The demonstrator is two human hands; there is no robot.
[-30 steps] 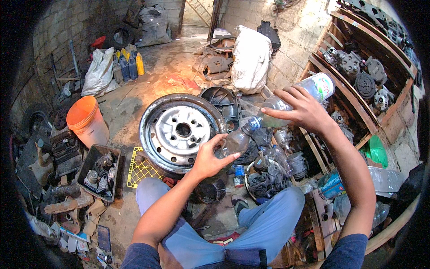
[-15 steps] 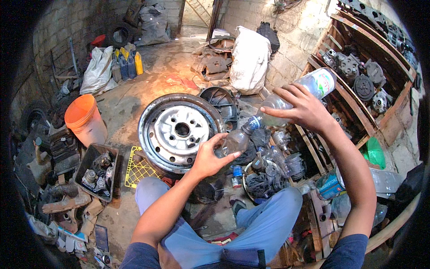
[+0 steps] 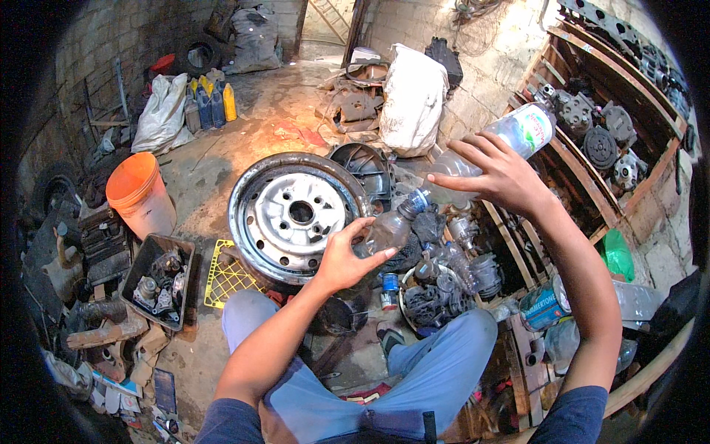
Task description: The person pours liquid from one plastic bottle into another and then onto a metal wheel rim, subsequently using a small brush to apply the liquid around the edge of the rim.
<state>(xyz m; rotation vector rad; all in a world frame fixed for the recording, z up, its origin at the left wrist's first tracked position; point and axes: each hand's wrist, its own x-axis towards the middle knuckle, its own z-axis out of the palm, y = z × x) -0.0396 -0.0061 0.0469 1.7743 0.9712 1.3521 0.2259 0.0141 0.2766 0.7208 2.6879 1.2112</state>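
Small clear plastic bottle with a blue cap [image 3: 392,228]: held at centre, tilted with its neck toward the far right, in the left hand [image 3: 345,259], fingers wrapped round its base; contents cannot be told. Large clear plastic bottle with a green-and-white label [image 3: 510,135]: held higher at far right, lying nearly level, its mouth toward the small bottle, in the right hand [image 3: 497,177], palm against its body with the fingers spread; it looks mostly empty. Black rectangular plastic tray [image 3: 158,280]: near left, filled with dark metal parts. Orange plastic bucket [image 3: 140,192]: left, upright. Silver steel wheel rim [image 3: 297,214]: flat on the floor, just left of the small bottle. Against half a second earlier, both bottles and hands keep almost the same positions.
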